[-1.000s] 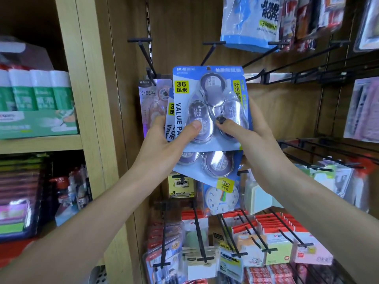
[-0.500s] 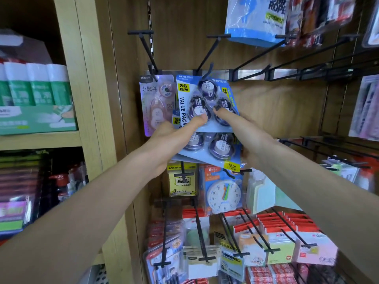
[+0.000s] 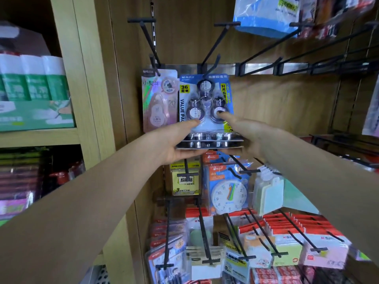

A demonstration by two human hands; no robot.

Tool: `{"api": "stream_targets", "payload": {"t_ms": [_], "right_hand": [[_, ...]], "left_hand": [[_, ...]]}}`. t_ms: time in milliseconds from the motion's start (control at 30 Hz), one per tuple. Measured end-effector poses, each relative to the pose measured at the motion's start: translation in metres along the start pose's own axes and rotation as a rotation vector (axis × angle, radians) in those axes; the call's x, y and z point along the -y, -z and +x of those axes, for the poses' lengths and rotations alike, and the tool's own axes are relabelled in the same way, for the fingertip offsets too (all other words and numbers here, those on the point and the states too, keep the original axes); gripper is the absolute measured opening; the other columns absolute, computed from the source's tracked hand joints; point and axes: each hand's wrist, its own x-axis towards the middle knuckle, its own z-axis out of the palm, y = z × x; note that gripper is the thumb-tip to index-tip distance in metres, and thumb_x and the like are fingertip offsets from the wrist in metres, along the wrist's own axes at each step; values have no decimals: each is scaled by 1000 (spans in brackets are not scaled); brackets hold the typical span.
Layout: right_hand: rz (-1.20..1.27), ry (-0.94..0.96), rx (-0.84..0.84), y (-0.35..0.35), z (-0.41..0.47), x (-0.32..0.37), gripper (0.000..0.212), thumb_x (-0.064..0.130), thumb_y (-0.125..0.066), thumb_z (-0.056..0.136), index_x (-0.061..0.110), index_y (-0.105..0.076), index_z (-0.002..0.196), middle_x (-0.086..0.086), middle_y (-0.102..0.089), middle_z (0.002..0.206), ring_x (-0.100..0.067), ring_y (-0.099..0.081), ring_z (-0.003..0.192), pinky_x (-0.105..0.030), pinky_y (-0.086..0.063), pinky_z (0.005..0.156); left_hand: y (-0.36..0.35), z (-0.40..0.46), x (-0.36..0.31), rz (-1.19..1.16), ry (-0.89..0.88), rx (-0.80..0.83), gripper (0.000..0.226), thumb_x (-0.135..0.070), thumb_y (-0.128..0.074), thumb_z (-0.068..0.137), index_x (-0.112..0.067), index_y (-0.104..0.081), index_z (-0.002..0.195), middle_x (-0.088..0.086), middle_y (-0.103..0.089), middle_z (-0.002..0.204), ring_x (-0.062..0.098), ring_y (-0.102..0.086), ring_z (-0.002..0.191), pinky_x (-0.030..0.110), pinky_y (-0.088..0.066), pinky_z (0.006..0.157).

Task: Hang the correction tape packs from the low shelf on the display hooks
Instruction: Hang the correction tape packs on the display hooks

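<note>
A wooden back panel (image 3: 276, 111) carries black wire hooks (image 3: 211, 48). Against it, a blue carded correction tape pack (image 3: 205, 99) stands upright, facing outward. Left hand (image 3: 174, 140) and right hand (image 3: 244, 136) grasp more packs below it.

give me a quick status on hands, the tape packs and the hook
Left hand and right hand both grip the blue correction tape packs. Top pack up at the black hook. Pink tape pack hangs close left.

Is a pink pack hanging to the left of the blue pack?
Yes, the pink pack hangs on a hook just left of the blue pack.
</note>
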Motion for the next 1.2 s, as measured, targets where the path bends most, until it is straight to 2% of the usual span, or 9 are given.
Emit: {"api": "stream_targets", "payload": {"t_ms": [67,300,500,667,767,900,1000,1100,1200], "right_hand": [[45,-32,-10,1,-1,-3,34,49,-71,93,16,-61,92,-5,-65,80,-19,-69,68,-31,-64,62],[5,-123,63,6,-5,-5,21,22,-67,96,11,-64,78,-4,-60,70,-15,-61,61,-20,-57,43],[-17,-95,161,14,-22,-1,5,16,-65,97,13,-68,94,-3,-62,79,-11,-65,59,-20,-56,44],[11,-41,265,17,-45,-3,16,15,-53,105,10,-66,99,-7,-69,78,-12,-68,48,-20,-53,40],[100,83,181,18,-52,-5,16,13,-63,100,2,-67,111,-10,-78,84,-16,-75,57,-23,-57,48],[194,276,12,18,-58,-16,77,14,-79,88,13,-37,152,-3,-74,98,-21,-76,89,-42,-64,76],[150,390,17,17,-63,-24,40,16,-81,86,15,-62,121,-11,-80,107,-37,-75,106,-67,-53,97],[180,447,-18,19,-66,-26,20,14,-78,90,12,-67,108,-10,-81,103,-34,-76,101,-49,-63,87],[204,501,-82,17,-71,-25,41,21,-81,88,9,-60,121,-9,-78,105,-19,-78,87,-37,-65,74]], "left_hand": [[-2,1,2,3,27,-3,19,-18,-61,103,-1,-62,111,16,-69,92,24,-70,69,29,-59,43],[4,-4,-5,76,69,37,27,-14,-53,105,6,-60,123,24,-72,75,26,-73,49,25,-55,38],[12,-26,-13,175,58,122,24,-14,-48,107,5,-63,107,21,-73,64,22,-73,50,23,-59,44],[13,-47,-6,191,-1,164,24,-20,-49,108,-3,-65,103,14,-76,68,21,-75,56,26,-62,50],[13,-53,2,177,-115,197,19,-24,-55,106,-12,-69,109,8,-82,90,15,-77,70,28,-65,61],[18,-50,15,129,-314,99,39,-25,-73,94,-18,-54,127,0,-79,106,11,-77,84,29,-63,65],[20,-49,21,174,-433,75,47,-26,-78,90,-24,-50,128,3,-74,119,17,-76,101,40,-63,87],[21,-51,25,207,-533,71,37,-27,-77,91,-26,-53,118,1,-75,113,17,-75,103,37,-61,91],[21,-54,27,230,-617,64,32,-28,-76,92,-26,-53,115,-8,-75,103,9,-76,95,31,-61,83]]}}
